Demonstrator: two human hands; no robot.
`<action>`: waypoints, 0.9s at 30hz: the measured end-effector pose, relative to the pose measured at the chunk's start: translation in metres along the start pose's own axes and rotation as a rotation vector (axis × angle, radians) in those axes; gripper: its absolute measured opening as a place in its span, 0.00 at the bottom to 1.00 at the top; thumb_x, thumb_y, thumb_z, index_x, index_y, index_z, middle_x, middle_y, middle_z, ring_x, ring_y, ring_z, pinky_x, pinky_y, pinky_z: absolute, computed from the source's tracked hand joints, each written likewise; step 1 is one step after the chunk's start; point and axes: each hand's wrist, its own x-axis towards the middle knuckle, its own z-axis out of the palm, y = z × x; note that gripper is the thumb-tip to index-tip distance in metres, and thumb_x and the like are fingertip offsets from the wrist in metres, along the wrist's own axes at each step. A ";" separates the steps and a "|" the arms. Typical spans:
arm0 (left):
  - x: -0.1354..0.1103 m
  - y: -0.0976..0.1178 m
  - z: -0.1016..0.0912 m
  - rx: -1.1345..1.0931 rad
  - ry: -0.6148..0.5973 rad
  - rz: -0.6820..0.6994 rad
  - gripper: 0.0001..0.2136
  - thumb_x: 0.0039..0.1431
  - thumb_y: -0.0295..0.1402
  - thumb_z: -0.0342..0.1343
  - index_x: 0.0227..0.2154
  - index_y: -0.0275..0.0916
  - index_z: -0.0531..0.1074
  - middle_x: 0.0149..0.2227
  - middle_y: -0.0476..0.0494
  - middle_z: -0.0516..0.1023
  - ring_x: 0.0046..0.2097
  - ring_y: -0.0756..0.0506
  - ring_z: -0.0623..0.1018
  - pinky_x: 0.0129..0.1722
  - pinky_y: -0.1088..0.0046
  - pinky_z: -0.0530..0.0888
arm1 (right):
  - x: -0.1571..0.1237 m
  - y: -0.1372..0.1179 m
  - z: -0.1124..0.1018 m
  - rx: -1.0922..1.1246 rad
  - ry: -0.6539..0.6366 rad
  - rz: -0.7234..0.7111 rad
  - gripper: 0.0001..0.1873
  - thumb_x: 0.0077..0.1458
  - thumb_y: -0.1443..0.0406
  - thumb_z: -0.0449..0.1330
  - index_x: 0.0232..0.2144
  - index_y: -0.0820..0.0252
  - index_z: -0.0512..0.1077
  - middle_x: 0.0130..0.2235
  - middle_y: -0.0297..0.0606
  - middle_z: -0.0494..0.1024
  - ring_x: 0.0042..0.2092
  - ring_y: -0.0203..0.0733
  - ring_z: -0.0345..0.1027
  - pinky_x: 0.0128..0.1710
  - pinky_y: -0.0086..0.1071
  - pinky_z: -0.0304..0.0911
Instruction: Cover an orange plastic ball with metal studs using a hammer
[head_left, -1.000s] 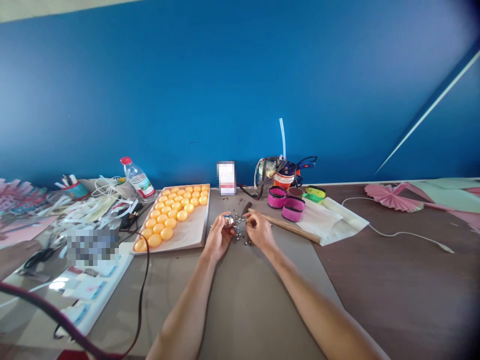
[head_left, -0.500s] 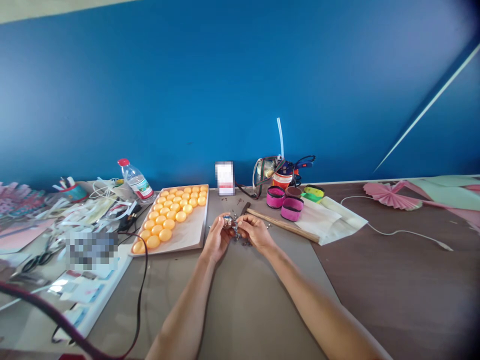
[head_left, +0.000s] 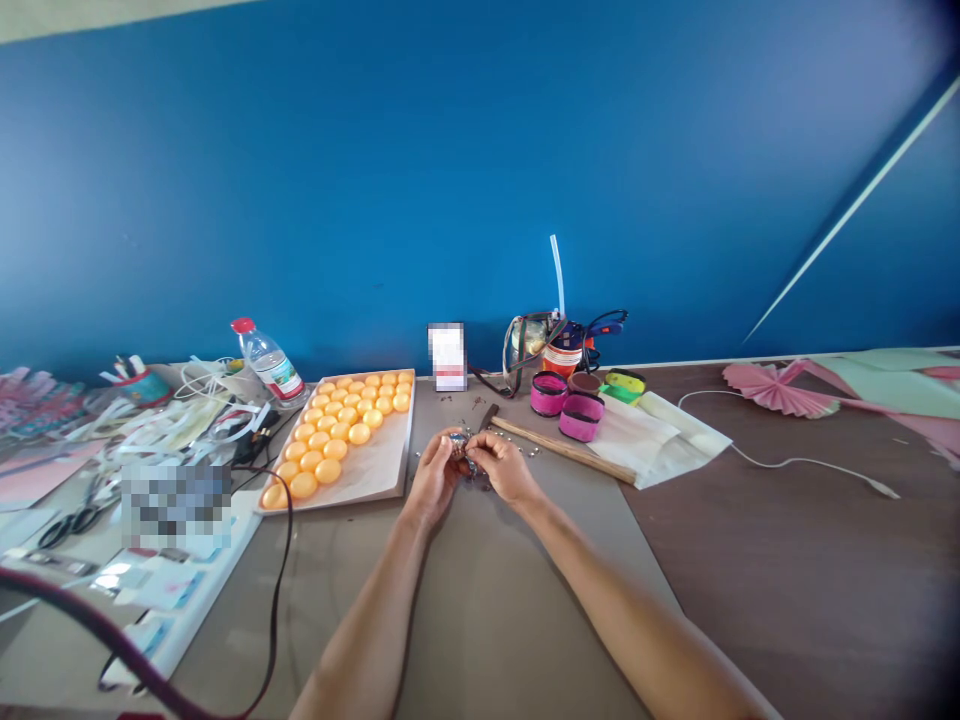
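Observation:
My left hand is closed around a small round studded ball with a dark, silvery surface. Thumb and fingertips of my right hand are pinched together against the ball's right side; whatever they hold is too small to make out. Small shiny bits lie scattered on the grey mat under and around both hands. Just beyond my right hand lies a hammer with a wooden handle. The fingers partly cover the ball.
To the left, a shallow tray carries rows of orange balls. A bottle, cables and strips crowd the far left. Pink and green bands, white sheets and a white cable lie right. A blue wall stands behind.
My right fingertips have moved slightly left, closer against the studded ball. The left hand keeps hold of it, and the whole view has shifted a little.

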 end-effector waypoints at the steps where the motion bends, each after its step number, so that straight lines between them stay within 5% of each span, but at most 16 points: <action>1: 0.000 0.000 0.000 0.007 0.001 0.000 0.14 0.51 0.39 0.58 0.38 0.36 0.70 0.31 0.46 0.73 0.29 0.50 0.72 0.26 0.76 0.67 | 0.000 0.000 0.000 -0.008 -0.005 -0.002 0.07 0.44 0.61 0.57 0.22 0.59 0.67 0.22 0.29 0.67 0.25 0.32 0.59 0.26 0.26 0.56; 27: 0.001 -0.014 -0.002 0.154 0.072 0.069 0.15 0.49 0.38 0.59 0.39 0.38 0.69 0.26 0.49 0.73 0.24 0.51 0.71 0.27 0.74 0.67 | -0.001 0.001 0.007 -0.096 0.078 0.101 0.07 0.43 0.62 0.55 0.21 0.56 0.60 0.17 0.27 0.64 0.21 0.33 0.59 0.22 0.28 0.54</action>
